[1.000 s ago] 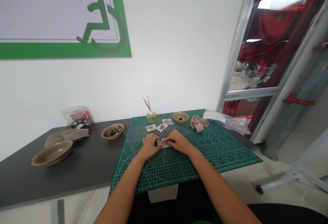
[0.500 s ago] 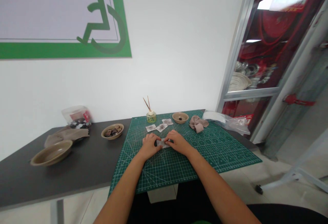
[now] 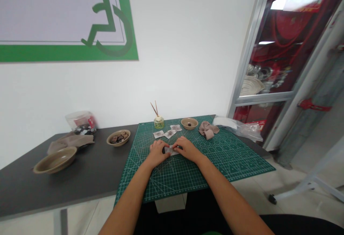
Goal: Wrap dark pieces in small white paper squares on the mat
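Both hands meet over the green cutting mat, around a small whitish printed square that looks like paper or a flat packet. The thumb and curled fingers of my left hand close on its left side. From the right, the fingertips of my right hand pinch the opposite side. My fingers cover much of the square, so its full outline is hidden. Just beyond the hands lie several similar squares with dark prints, among them one at the left and one in the middle.
Behind the squares stands a glass reed diffuser. A tan bowl holds a dark piece, beside a crumpled brown cloth. Leftward are a bowl of dark and brown chunks, a larger bowl and a clear tub.
The hands and the small square keep almost the same position. The whole view has shifted very slightly.
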`<move>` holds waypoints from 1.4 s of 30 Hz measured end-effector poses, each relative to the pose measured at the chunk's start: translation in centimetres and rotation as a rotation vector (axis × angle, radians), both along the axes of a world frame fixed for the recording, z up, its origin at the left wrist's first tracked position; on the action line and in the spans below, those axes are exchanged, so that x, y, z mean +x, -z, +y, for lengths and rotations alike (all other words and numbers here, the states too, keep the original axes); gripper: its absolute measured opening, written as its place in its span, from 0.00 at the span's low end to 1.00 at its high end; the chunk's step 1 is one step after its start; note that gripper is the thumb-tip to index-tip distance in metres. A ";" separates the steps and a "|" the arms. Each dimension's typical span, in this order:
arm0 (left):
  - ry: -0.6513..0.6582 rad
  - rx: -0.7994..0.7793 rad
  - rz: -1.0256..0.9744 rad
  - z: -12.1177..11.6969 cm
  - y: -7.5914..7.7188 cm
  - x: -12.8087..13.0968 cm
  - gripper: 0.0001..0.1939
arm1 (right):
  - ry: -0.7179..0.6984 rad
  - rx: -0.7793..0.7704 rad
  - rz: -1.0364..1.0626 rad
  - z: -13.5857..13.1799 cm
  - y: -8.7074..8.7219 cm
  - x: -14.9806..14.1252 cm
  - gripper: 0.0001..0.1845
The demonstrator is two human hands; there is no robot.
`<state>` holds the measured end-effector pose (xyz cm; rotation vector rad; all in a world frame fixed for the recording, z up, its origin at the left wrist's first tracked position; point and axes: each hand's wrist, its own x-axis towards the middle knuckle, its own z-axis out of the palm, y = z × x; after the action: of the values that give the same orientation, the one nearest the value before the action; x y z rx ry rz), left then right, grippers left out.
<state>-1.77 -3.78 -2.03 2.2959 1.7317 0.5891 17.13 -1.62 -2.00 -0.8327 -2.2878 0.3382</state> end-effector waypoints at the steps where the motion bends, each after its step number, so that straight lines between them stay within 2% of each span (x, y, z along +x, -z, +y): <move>1: 0.002 0.000 -0.002 0.0 0.0 0.0 0.13 | 0.012 -0.009 0.005 0.0 0.0 0.2 0.06; 16: 0.000 -0.002 -0.014 -0.1 -0.1 0.1 0.13 | 0.042 -0.002 -0.033 0.0 0.0 0.4 0.06; 21: 0.000 0.002 -0.007 -0.1 -0.1 0.1 0.13 | 0.000 0.002 -0.031 0.0 0.2 -0.1 0.07; 27: -0.009 -0.010 -0.011 -0.2 -0.2 0.1 0.12 | 0.046 0.002 -0.029 -0.1 0.1 0.3 0.06; 32: -0.010 -0.011 -0.001 -0.2 -0.3 0.1 0.13 | -0.001 -0.015 -0.036 -0.3 -0.1 -0.1 0.06; 38: -0.002 -0.007 -0.025 -0.2 -0.1 0.1 0.13 | 0.061 -0.017 -0.004 -0.2 0.0 0.4 0.05; 42: 0.004 0.005 -0.021 0.0 0.0 0.0 0.13 | -0.010 0.028 -0.031 -0.1 0.2 0.1 0.08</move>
<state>-1.76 -3.80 -2.05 2.2874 1.7181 0.6155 17.21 -1.72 -2.21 -0.8184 -2.3211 0.2993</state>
